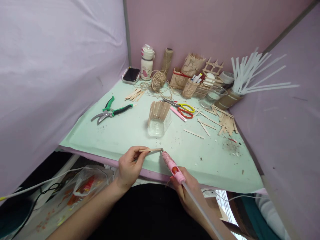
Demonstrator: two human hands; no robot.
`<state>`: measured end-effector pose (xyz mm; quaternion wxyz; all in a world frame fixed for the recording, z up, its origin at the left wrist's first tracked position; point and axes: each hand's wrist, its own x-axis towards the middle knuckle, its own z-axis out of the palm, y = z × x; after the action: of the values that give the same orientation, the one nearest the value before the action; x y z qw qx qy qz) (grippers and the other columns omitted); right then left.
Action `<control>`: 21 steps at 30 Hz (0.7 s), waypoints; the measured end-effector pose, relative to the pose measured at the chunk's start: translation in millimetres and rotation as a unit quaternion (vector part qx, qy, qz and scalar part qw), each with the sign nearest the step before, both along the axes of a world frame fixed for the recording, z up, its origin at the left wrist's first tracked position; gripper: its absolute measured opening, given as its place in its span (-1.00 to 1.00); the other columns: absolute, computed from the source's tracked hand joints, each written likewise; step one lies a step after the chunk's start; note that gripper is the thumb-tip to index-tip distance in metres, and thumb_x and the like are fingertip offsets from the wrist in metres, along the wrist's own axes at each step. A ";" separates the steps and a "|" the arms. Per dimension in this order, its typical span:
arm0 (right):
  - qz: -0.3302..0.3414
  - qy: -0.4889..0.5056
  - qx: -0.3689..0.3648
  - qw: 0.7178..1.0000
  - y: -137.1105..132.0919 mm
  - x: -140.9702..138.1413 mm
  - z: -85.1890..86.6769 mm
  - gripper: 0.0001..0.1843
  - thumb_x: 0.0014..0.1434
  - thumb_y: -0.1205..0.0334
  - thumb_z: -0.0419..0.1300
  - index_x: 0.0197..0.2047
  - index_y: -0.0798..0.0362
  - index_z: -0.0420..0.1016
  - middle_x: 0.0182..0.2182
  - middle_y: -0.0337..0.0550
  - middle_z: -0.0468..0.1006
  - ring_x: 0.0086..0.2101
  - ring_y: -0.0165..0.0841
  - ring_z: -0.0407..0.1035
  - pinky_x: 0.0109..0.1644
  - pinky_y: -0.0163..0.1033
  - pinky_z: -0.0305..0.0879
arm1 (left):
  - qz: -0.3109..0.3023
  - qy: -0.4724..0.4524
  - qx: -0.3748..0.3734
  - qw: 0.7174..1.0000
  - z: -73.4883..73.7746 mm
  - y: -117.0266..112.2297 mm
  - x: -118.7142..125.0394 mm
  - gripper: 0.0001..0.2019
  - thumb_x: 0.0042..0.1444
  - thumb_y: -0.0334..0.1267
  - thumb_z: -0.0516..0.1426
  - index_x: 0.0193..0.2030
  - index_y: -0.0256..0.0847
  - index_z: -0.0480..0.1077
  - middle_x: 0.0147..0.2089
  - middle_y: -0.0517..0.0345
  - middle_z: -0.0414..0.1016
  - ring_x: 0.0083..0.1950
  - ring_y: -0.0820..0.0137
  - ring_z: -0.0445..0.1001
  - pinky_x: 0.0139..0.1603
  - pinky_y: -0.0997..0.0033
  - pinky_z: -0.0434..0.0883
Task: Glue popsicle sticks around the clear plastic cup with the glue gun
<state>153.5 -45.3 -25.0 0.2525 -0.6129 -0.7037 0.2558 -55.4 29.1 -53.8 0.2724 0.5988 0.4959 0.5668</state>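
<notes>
Between the thumb and fingers of my left hand is a wooden craft stick, held level above the table's front edge. My right hand grips a pink hot glue gun, with a long clear glue stick running out of its back end. The gun's nozzle meets the right end of the craft stick. Beyond both hands stands a clear plastic container, with craft sticks lining its far side upright.
Green-handled pruning shears lie left; scissors lie right of the container. Loose craft sticks are piled at the right. Along the back are a bottle, a twine ball, a phone and a holder of white glue sticks.
</notes>
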 end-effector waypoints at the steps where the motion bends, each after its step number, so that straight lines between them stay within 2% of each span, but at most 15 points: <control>1: 0.000 -0.001 -0.001 1.000 -0.1 0.0 0.1 -0.71 0.37 0.07 -0.06 -0.05 0.02 0.39 -0.29 -0.12 0.56 -0.33 -0.28 0.49 -0.30 -0.24 0.36 | -0.001 -0.001 -0.002 1.000 0.0 -0.1 -0.1 -0.89 0.14 -0.32 0.23 -0.18 -0.22 0.47 -0.26 0.12 0.62 -0.25 0.41 0.62 -0.17 0.44 0.58; 21: -0.011 -0.004 -0.001 1.000 0.6 -1.3 1.2 -0.71 0.37 0.05 -0.06 -0.09 0.03 0.38 -0.34 -0.14 0.54 -0.37 -0.29 0.46 -0.34 -0.25 0.32 | 0.000 0.000 -0.005 1.000 -0.4 0.2 -0.9 -0.88 0.14 -0.30 0.24 -0.18 -0.22 0.47 -0.25 0.11 0.63 -0.25 0.39 0.62 -0.17 0.42 0.58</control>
<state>152.1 -44.7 -23.8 0.2518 -0.6216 -0.6977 0.2518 -56.3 29.3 -54.1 0.2753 0.5977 0.4985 0.5644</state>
